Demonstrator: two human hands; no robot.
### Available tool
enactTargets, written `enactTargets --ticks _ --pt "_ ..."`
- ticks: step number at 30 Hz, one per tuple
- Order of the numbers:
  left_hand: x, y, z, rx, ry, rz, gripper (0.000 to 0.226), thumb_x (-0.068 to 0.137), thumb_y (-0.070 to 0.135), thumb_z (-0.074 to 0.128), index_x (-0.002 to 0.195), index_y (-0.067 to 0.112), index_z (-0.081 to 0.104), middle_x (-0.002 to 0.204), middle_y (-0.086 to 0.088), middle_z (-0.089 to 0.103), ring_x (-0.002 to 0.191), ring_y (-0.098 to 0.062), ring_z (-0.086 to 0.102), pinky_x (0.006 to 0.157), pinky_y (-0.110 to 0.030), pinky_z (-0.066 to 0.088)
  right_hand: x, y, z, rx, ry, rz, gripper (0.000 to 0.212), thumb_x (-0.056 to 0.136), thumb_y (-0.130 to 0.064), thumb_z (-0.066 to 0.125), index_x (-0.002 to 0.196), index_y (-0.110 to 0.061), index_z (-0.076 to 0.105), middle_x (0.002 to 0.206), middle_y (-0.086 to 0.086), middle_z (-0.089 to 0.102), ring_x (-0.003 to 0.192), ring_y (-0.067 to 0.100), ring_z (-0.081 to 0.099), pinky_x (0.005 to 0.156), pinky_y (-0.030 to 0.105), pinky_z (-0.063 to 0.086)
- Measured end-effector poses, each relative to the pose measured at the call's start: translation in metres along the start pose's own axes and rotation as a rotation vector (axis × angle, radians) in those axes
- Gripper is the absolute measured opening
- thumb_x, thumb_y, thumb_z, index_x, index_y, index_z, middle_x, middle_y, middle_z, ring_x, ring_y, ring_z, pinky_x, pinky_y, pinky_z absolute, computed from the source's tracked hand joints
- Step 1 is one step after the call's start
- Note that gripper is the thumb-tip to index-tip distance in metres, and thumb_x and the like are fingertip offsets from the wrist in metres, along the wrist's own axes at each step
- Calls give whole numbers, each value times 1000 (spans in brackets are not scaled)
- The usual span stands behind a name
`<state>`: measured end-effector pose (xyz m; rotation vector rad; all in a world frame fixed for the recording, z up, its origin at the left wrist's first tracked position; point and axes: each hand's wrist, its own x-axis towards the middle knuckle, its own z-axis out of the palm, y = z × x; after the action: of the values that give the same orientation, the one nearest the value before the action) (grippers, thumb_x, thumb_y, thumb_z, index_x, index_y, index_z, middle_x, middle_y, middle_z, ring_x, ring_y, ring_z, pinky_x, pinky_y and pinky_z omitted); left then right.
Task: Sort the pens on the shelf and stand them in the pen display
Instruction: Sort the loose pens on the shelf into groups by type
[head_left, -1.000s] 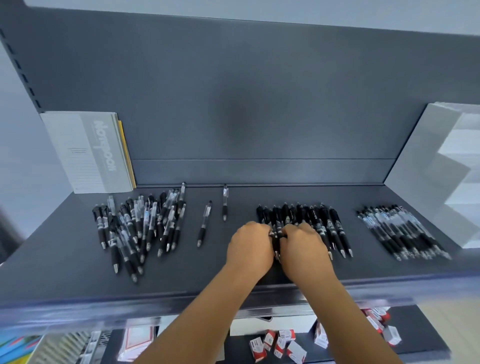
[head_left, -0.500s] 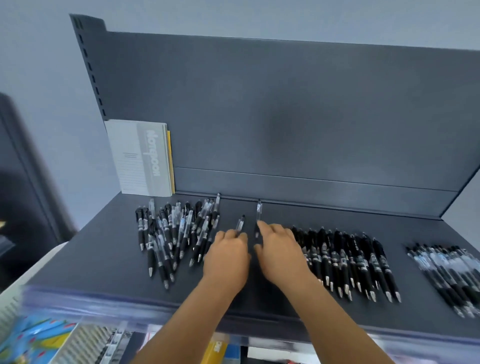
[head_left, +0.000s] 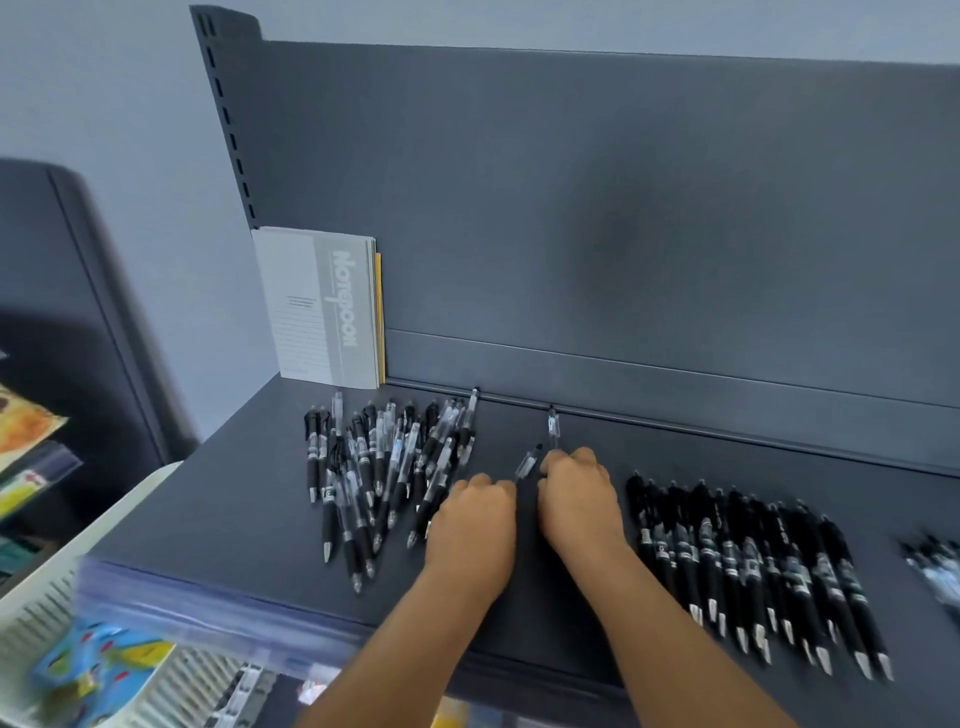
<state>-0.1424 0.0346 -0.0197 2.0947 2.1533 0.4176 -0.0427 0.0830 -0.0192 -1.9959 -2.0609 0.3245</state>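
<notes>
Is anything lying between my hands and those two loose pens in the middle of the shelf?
Nothing visible. The left hand and right hand are already at the two loose pens, with bare shelf around them.

A: Pens on the dark shelf (head_left: 249, 499)?
B: A jumbled clear-barrelled pile (head_left: 384, 467) lay left; a tidy row of black pens (head_left: 748, 566) lay flat right; two loose pens (head_left: 540, 449) lay between.
</notes>
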Motion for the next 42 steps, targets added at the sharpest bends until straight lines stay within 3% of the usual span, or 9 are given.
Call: enactTargets --ticks 4,11,18,30,38,42 --pt "-2 -4 -2 -54 8 -19 19 93 7 44 106 11 58 108 -6 55 101 -26 55 76 -34 46 -5 1 -4 21 19 24 34 89 4 39 114 -10 57 114 12 50 104 31 54 81 33 45" --pt "-15 5 -15 -213 93 10 23 91 12 44 103 14 63 101 -5 54 92 -27 58 73 -36 50 -41 16 -24 91 142 38 31 90 -1 46 114 -16 59 115 7 52 98 25 57 70 25 38" --pt "-40 50 -17 -285 117 175 13 92 14 46 90 15 59 83 2 43 68 -18 44 59 -26 37 -86 49 -54 115 269 105 30 93 -6 46 117 -17 60 117 7 52 95 25 58 73 28 43" --pt "-64 170 8 -398 97 342 26 90 12 48 109 18 65 83 4 41 72 -19 47 65 -26 42 -137 163 -105 56 352 263 31 94 -8 43 115 -20 62 117 5 54 92 24 59 69 25 39" --pt "-69 278 35 -410 23 351 21 90 12 49 101 17 66 87 0 47 76 -21 54 63 -26 42 -150 267 -139 18 343 337 30 94 -9 44 114 -21 63 117 3 55 93 21 59 68 23 34" --pt "-69 322 49 -369 -33 315 18 90 9 49 96 12 66 94 -5 52 76 -22 53 69 -33 50 -149 309 -148 34 325 359 30 92 -6 45 112 -18 63 115 5 55 93 24 58 74 26 42"
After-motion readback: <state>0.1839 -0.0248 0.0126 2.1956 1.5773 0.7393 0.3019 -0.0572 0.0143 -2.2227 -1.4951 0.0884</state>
